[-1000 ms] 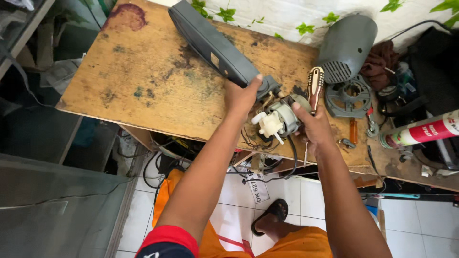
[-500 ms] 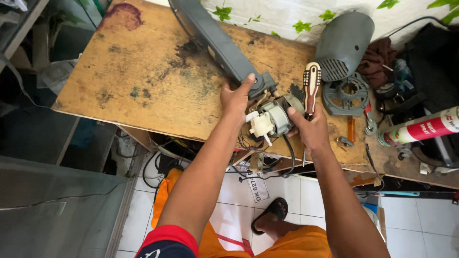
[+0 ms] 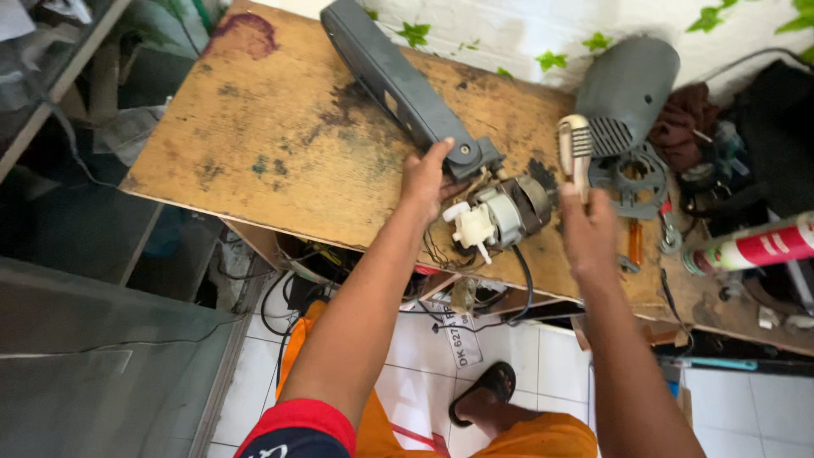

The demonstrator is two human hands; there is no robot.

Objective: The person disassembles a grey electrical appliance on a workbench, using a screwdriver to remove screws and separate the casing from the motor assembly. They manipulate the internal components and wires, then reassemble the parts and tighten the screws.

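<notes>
Nearest, left hand (image 3: 426, 180) pressing open-fingered on the small fan motor (image 3: 500, 216) at the counter (image 3: 280, 136) front edge. Right hand (image 3: 589, 227) closed on a screwdriver (image 3: 575, 153) handle. Likely heavy, rigid metal; white plastic gearbox looks fragile, so best held by the body. Beyond, grey housing (image 3: 632, 85).

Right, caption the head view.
Left hand steadies a fan motor; right hand holds a screwdriver.
</notes>
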